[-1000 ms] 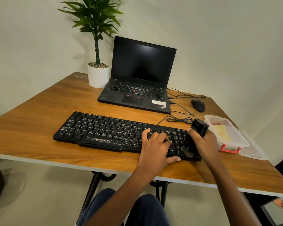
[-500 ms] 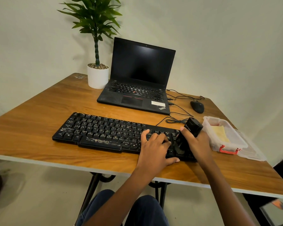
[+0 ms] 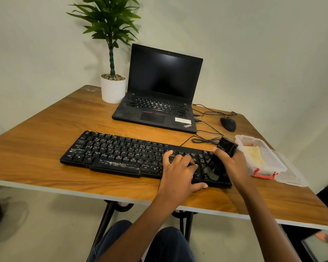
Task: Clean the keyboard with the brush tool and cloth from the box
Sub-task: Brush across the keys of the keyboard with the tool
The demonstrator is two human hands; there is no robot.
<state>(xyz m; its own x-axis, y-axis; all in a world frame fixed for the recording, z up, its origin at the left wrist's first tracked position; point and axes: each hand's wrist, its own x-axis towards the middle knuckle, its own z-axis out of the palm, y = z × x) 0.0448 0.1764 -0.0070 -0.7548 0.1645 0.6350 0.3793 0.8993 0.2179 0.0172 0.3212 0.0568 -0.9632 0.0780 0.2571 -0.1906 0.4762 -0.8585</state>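
**Left hand** (image 3: 180,172): laid palm-down on the right half of the keyboard (image 3: 121,156). Its fingers (image 3: 168,156) are extended and slightly spread, resting flat on the keys and holding nothing. The thumb lies along the keyboard's near edge.

**Right hand** (image 3: 235,164): fingers (image 3: 220,152) clamped round a black brush (image 3: 226,147). The upper body of the brush rises out of the grip, tilted toward the far right. Its lower end reaches down from the fingers to the keys at the keyboard's right end, just right of the left hand's fingertips. That lower end is blurred, so contact between bristles and keys cannot be confirmed.

**Keyboard:** black, flat on the wooden desk (image 3: 45,133), extending leftward from both sets of fingers. Its cable (image 3: 204,140) lies bundled on the desk just beyond the right hand's fingers.

**Box** (image 3: 274,155): clear plastic, open, with a red latch on its near end, just right of the right hand. A yellow cloth (image 3: 255,155) lies inside it. A clear lid (image 3: 293,178) lies at the box's right side.

**Beyond the fingers:**
- An open laptop (image 3: 159,110) with a dark screen sits well beyond the left hand.
- A black mouse (image 3: 228,124) lies beyond the right hand, right of the laptop.
- A potted plant (image 3: 113,89) in a white pot stands just beside the laptop's far left corner.
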